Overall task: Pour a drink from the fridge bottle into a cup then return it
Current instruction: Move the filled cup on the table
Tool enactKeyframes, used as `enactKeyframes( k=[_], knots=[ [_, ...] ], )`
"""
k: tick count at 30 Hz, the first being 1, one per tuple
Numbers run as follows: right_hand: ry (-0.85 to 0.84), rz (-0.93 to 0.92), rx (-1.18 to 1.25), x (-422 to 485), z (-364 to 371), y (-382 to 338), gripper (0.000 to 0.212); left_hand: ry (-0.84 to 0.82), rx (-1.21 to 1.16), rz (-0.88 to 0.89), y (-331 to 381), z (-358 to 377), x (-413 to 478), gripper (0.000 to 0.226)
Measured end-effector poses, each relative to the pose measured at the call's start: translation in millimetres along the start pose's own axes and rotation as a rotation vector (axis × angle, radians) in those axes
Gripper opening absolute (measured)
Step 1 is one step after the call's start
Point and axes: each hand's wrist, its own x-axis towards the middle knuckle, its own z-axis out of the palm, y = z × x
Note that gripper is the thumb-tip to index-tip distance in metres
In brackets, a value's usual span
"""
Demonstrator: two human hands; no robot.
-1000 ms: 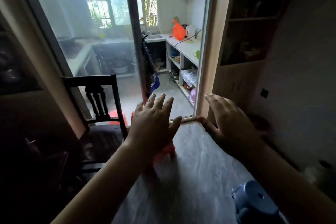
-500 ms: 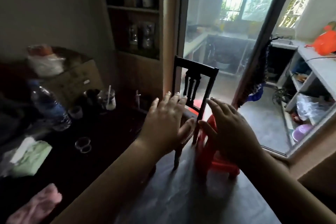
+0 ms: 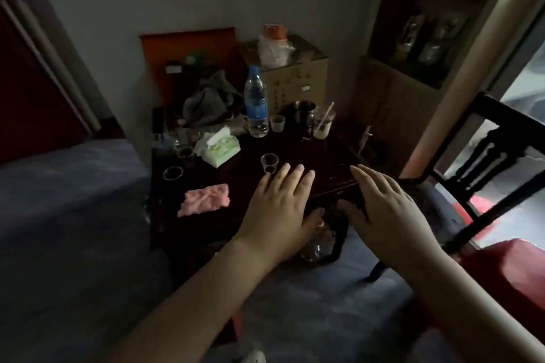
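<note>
My left hand (image 3: 278, 211) and my right hand (image 3: 383, 209) are stretched out side by side, palms down, fingers straight, holding nothing, above the near edge of a dark low table (image 3: 244, 215). A small clear plastic cup (image 3: 269, 163) stands on the table just beyond my left fingertips. Another clear cup (image 3: 173, 173) stands at the table's left. A clear water bottle with a blue label (image 3: 256, 103) stands upright at the back. No fridge is in view.
On the table lie a pink cloth (image 3: 205, 199), a tissue pack (image 3: 218, 147), a plastic cup with a straw (image 3: 323, 122), a dark mug (image 3: 303, 115) and a cardboard box (image 3: 295, 79). A black chair (image 3: 483, 156) and a red stool (image 3: 519, 274) stand to the right.
The view has swung left from the glass kitchen door to the dark cluttered table. Both hands stay stretched out, open and empty in front of me.
</note>
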Motion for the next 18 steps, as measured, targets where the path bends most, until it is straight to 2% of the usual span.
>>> enactKeyframes(
  k=[9, 18],
  knots=[
    [-0.11, -0.15, 0.053, 57.3, 68.2, -38.2, 0.064, -0.023, 0.02, -0.21, -79.0, 30.6, -11.8, 0.067],
    [-0.252, -0.149, -0.004, 153.3, 157.9, -39.2, 0.064, -0.094, -0.064, -0.255, -170.2, 102.6, 65.9, 0.068]
  ],
)
